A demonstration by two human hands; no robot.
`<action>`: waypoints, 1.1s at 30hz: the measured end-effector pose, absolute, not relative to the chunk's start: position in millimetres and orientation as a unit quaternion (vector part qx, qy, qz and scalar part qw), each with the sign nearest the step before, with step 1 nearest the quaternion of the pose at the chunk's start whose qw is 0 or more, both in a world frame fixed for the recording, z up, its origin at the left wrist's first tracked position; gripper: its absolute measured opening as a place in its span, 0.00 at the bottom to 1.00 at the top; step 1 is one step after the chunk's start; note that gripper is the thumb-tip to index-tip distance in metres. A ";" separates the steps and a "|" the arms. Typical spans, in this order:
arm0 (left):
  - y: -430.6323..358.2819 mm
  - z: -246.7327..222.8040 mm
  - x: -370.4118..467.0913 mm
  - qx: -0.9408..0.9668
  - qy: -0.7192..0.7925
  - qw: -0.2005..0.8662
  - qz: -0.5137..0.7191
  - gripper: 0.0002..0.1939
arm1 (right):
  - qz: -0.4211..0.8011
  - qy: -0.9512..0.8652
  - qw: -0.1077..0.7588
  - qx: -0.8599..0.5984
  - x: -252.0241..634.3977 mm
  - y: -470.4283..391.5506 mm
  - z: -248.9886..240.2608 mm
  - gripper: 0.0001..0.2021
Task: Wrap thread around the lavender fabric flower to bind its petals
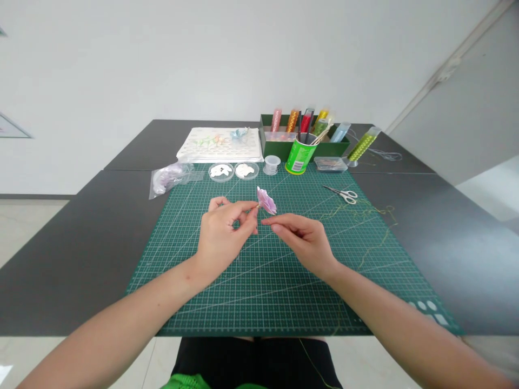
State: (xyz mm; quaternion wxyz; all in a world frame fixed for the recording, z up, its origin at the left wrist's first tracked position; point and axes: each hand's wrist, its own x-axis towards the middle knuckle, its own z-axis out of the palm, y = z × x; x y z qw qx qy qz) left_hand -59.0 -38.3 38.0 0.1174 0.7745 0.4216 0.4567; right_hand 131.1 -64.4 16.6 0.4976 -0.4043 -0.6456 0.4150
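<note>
Above the middle of the green cutting mat, my left hand pinches the short stem of a lilac artificial flower between thumb and fingertips. The petals face right, away from that hand. Just to the right and slightly lower is my right hand, its index finger and thumb closed together near the flower. Anything thin between those fingertips is too fine to make out. Olive-green thread trails in loose curls over the mat's right side, and a strand hangs past the front edge toward my lap.
White-handled scissors lie at the right. Behind are a green can of tools, a dark green box of thread spools, a green spool, dishes of white pieces, a plastic bag and white sheets.
</note>
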 end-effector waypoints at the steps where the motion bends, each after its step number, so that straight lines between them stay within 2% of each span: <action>1: -37.7 38.0 -59.2 0.774 0.424 0.112 0.457 0.07 | 0.355 -0.670 0.497 -0.421 133.0 -65.7 18.8 0.08; 3: -36.6 38.2 -59.7 0.775 0.426 0.103 0.455 0.07 | 0.275 -0.708 0.492 -0.426 136.8 -68.1 23.4 0.09; 7: -33.9 37.7 -60.7 0.792 0.423 0.084 0.432 0.07 | 0.236 -0.741 0.492 -0.392 142.1 -71.6 33.3 0.09; 16: -27.7 28.7 -60.0 0.844 0.414 0.078 0.332 0.08 | 0.279 -0.742 0.480 -0.376 155.6 -72.3 44.2 0.07; 22: -40.9 21.2 -53.9 0.917 0.292 0.035 0.269 0.12 | 0.324 -0.730 0.465 -0.383 160.9 -66.4 44.9 0.07; 26: -52.4 18.5 -49.8 0.939 0.212 -0.019 0.269 0.11 | 0.373 -0.680 0.480 -0.410 161.5 -57.4 42.7 0.06; 33: -61.4 25.6 -50.4 0.932 0.185 -0.061 0.305 0.10 | 0.436 -0.618 0.488 -0.437 160.9 -45.6 38.8 0.05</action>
